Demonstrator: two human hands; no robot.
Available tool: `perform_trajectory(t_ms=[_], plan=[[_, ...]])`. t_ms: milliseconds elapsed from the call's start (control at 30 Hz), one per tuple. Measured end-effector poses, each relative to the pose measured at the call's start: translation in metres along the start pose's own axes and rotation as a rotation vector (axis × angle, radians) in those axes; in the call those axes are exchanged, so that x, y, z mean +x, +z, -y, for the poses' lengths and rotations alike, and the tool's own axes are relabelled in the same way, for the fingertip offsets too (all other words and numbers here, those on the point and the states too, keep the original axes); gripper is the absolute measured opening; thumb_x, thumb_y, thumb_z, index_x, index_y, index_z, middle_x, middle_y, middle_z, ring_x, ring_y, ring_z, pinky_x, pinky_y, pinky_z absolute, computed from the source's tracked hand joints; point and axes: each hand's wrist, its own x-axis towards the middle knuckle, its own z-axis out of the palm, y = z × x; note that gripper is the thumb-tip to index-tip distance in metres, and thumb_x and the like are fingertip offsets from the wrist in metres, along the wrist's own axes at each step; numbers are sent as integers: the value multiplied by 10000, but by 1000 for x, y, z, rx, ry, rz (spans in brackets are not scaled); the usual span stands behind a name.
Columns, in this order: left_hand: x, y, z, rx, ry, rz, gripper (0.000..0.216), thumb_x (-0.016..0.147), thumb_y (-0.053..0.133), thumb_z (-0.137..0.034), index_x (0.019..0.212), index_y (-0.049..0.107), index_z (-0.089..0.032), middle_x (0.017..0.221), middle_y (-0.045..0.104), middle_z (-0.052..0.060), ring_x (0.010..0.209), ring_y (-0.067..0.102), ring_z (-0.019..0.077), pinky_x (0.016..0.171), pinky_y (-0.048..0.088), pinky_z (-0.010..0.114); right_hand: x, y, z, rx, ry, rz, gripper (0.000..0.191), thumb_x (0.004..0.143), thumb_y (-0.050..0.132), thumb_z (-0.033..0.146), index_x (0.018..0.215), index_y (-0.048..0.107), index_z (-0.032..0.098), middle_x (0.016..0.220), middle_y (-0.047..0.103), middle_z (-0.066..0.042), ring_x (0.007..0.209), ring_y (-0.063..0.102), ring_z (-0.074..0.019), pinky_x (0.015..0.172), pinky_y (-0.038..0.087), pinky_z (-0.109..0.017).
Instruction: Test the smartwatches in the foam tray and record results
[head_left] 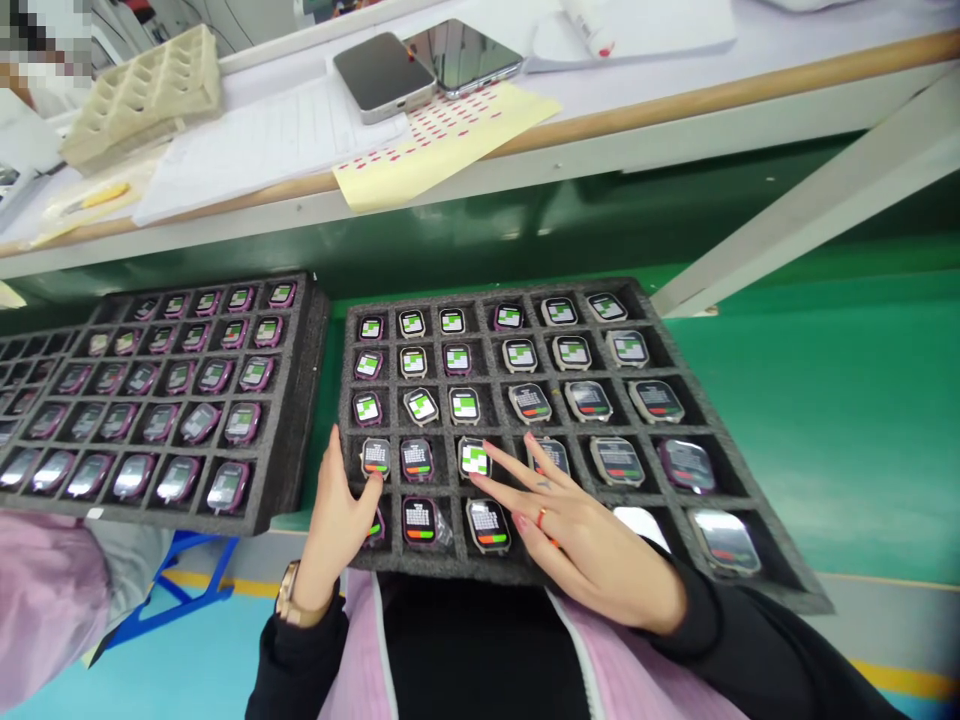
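A dark foam tray (pixel 341 300) lies in front of me, with a small smartwatch body in each of its cells, screens lit. My right hand (pixel 577 525) lies flat over the near rows with its fingers spread, the index fingertip touching a watch with a green-and-white screen (pixel 475 458). A ring sits on one finger. My left hand (pixel 337 525), a wristwatch on its wrist, rests at the tray's near left corner, its thumb pressing a watch (pixel 375 456) in the fourth row. Neither hand holds anything.
A second foam tray (pixel 296 400) of watches lies to the left, beside another person's pink sleeve (pixel 45 600). The shelf above carries two phones (pixel 386 72), a yellow sticker sheet (pixel 450 130), papers and a pulp tray (pixel 146 90). A white slanted brace (pixel 810 190) crosses the green surface at right.
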Motion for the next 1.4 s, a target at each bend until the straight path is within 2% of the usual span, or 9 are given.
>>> perform_trajectory(t_ms=[200, 300, 467, 633, 800, 933, 1100, 1233, 1400], plan=[[3, 5, -5, 84, -8, -65, 807, 901, 570, -409, 1559, 202, -120, 1571, 358, 208, 1483, 315, 318, 1226, 258, 534, -2, 0, -2, 23, 12, -24, 488, 949, 395, 63, 1415, 536, 89, 1341, 620, -144, 1410, 388, -285, 1205, 193, -608], [2, 4, -6, 102, -18, -58, 801, 909, 561, -413, 1557, 202, -109, 1563, 369, 217, 1472, 328, 327, 1216, 273, 545, -4, 0, -2, 17, 22, -20, 471, 953, 385, 63, 1392, 552, 92, 1317, 643, -129, 1416, 385, -286, 1200, 201, -623], [0, 0, -1, 41, -10, -12, 750, 950, 502, -424, 1574, 176, -166, 1610, 309, 166, 1505, 268, 286, 1241, 222, 524, -5, 1, -2, 5, 15, -38, 449, 955, 389, 61, 1368, 563, 66, 1311, 647, -139, 1415, 392, -278, 1211, 200, -605], [-1, -1, 3, 6, -1, -6, 756, 950, 517, -406, 1582, 163, -190, 1642, 255, 137, 1528, 217, 265, 1261, 168, 503, -4, -1, -2, 25, 24, -35, 473, 940, 405, 69, 1377, 581, 113, 1316, 642, -129, 1392, 423, -281, 1212, 197, -605], [-4, -6, 7, -114, -56, 53, 756, 962, 498, -457, 1590, 142, -229, 1675, 181, 71, 1547, 159, 220, 1277, 131, 432, -4, -2, -2, 36, 9, -56, 424, 933, 408, 76, 1278, 653, 102, 1273, 667, -135, 1354, 480, -280, 1218, 166, -589], [-17, -17, 10, -234, -110, 109, 727, 960, 513, -451, 1585, 175, -296, 1677, 178, 9, 1544, 166, 212, 1272, 151, 415, -7, -2, -1, 116, -11, -74, 444, 923, 433, 65, 1303, 642, 160, 1205, 712, -95, 1333, 509, -267, 1233, 137, -576], [-45, -24, 14, -305, -123, 166, 745, 939, 553, -415, 1581, 199, -284, 1672, 192, 2, 1546, 151, 218, 1271, 148, 415, -17, 1, 3, 144, -2, -127, 524, 921, 462, 48, 1429, 518, 163, 1234, 702, -83, 1366, 480, -245, 1255, 106, -541], [-61, -20, 16, -325, -137, 113, 732, 938, 558, -402, 1576, 224, -274, 1669, 210, 15, 1545, 163, 221, 1274, 146, 413, -24, 12, 12, 201, 5, -165, 586, 932, 443, 58, 1503, 433, 193, 1259, 689, -78, 1392, 443, -286, 1237, 99, -620], [-65, -15, 16, -336, -134, 89, 736, 938, 554, -395, 1577, 219, -251, 1669, 210, 41, 1543, 178, 219, 1273, 171, 404, -17, 28, 23, 269, 3, -94, 495, 986, 382, 120, 1466, 493, 166, 1176, 725, -83, 1393, 435, -291, 1240, 77, -614]])
